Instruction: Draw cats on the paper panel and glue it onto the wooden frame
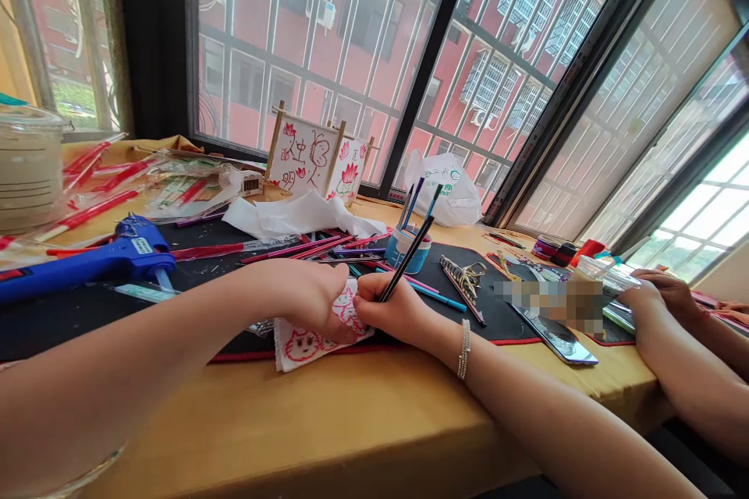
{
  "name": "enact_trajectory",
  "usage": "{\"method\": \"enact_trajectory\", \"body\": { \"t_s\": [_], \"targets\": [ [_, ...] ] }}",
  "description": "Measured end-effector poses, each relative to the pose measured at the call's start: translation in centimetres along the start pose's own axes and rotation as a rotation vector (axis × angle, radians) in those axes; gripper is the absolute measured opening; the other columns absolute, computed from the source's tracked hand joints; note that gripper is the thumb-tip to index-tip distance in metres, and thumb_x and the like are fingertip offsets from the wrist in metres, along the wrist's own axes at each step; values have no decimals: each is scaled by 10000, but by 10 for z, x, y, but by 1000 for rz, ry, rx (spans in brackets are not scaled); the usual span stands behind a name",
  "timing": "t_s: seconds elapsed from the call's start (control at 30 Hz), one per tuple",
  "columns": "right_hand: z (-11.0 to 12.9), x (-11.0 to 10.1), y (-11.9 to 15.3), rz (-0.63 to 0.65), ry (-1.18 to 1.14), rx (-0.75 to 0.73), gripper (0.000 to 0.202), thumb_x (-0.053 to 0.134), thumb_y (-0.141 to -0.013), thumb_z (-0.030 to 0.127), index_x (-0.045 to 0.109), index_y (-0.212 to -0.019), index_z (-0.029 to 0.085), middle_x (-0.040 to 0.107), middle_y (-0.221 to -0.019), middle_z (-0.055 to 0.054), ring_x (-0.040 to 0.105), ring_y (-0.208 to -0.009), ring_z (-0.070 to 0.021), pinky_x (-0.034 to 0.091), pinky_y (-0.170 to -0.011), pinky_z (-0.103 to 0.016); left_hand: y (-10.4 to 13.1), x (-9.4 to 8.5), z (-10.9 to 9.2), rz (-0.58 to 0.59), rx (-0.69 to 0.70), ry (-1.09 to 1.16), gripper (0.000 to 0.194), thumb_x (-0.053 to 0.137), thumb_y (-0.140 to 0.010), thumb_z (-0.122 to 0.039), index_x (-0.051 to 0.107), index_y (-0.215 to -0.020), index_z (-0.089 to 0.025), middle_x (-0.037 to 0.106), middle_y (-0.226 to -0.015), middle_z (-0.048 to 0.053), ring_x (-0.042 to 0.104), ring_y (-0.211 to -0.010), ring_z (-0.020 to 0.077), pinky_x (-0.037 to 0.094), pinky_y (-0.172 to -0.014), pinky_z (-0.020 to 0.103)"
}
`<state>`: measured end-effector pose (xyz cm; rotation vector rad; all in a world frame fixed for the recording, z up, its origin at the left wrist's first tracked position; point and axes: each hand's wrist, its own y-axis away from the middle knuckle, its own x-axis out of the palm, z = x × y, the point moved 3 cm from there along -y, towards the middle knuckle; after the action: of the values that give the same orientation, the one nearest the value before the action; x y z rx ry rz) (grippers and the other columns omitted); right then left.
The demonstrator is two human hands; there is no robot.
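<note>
A folded white sheet [301, 345], tissue or cloth, with pink-red drawings of a cat-like face and other figures, lies at the front edge of the black mat. My left hand [319, 300] is closed on it, with its thumb across the drawings; some of its fingers are hidden. In my right hand [395, 308] a slim black pen [410, 253] is pinched, slanting up to the right. Its tip is hidden behind my fingers at the sheet. A silvery bracelet circles my right wrist.
Behind my hands stand a blue cup [403, 249] of pens and scattered markers [316, 245]. A blue glue gun [87, 261] lies left. Hair claw clip [465, 281], phone [553, 335] and another person's hands [649, 296] are right. A small painted screen [307, 152] stands by the window.
</note>
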<state>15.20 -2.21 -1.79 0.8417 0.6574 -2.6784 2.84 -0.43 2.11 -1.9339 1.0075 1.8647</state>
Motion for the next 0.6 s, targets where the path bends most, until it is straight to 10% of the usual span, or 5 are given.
{"method": "enact_trajectory", "body": {
  "t_s": [0.23,0.6],
  "targets": [
    [1,-30,-6,-401,-248,-25,298,490,-774,427,403,-621,186,445,-543,49,370,-432,-63,299,-408,-188,-1,-19,22,-6,113,76,263,473,-693,-344,589,-875,-193,653,-894,34,574,-777,170,400,-608,240],
    [-4,-38,-20,-340,5,-75,221,566,-761,345,622,-706,139,572,-640,-10,487,-597,-112,362,-543,-215,0,-34,37,-189,269,461,367,549,-714,-466,620,-918,-170,662,-873,30,588,-804,145,442,-677,221]
  ]
}}
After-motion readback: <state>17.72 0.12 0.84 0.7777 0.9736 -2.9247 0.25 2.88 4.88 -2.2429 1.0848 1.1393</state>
